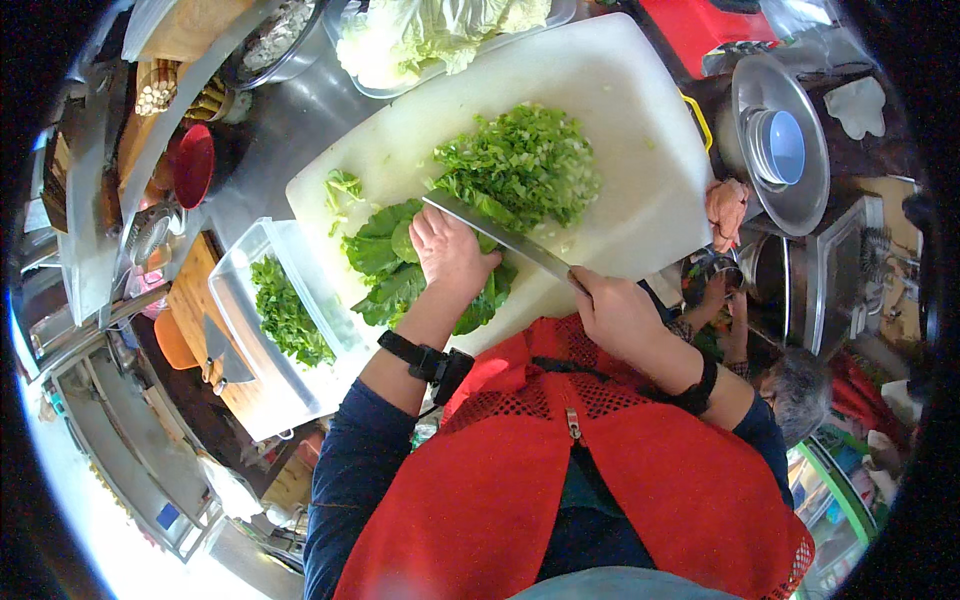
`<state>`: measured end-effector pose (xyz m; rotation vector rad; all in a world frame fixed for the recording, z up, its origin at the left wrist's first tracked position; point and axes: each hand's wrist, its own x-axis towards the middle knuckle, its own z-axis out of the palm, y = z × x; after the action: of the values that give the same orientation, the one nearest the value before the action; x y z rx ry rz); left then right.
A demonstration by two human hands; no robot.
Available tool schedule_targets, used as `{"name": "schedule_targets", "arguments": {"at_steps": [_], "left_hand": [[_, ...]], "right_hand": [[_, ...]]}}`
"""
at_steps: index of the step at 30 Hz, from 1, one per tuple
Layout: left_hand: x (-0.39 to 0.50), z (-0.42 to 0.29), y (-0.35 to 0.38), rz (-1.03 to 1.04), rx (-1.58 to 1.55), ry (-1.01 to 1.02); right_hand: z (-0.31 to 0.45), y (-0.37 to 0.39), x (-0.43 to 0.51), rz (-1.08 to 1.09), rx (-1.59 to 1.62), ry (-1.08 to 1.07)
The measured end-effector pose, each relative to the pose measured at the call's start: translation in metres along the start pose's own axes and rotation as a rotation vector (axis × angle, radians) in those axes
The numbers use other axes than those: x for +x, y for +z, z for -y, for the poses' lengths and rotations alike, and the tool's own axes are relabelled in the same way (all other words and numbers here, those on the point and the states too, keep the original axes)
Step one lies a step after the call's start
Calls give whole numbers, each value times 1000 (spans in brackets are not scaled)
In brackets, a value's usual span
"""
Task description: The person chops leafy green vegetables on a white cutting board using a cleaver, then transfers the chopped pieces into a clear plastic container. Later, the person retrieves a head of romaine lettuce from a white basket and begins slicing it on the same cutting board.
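Observation:
My left hand [450, 251] presses down on a bunch of leafy greens [382, 244] at the near left part of a white cutting board [622, 90]. In my right hand [619, 311] is the handle of a kitchen knife [506, 238]; its long blade slants up and left, with the tip close to my left fingers. Beyond the blade lies a heap of chopped greens [525, 157]. A few leaf scraps [343, 187] rest near the board's left corner. How far the blade is into the leaves cannot be told.
A clear plastic bin [289, 255] with cut greens stands left of the board. Cabbage leaves [450, 30] fill a tray at the far edge. A metal basin [780, 206] holding bowls is at right, above a crumpled cloth [726, 210]. Another person [799, 390] works at the right.

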<state>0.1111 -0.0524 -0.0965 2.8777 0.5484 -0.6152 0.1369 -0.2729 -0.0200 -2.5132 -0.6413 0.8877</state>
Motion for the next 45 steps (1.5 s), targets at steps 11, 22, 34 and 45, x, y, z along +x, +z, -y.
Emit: {"name": "schedule_targets", "arguments": {"at_steps": [11, 22, 34, 45], "left_hand": [[1, 0, 1, -48, -31, 2], [-2, 5, -12, -30, -171, 20], [8, 15, 1, -143, -214, 41], [8, 4, 19, -80, -147, 63]], "right_hand": [[-2, -9, 20, 56, 82, 29], [-2, 31, 71, -42, 189, 88], [-13, 21, 32, -132, 319, -39], [-6, 10, 0, -42, 43, -34]]}}
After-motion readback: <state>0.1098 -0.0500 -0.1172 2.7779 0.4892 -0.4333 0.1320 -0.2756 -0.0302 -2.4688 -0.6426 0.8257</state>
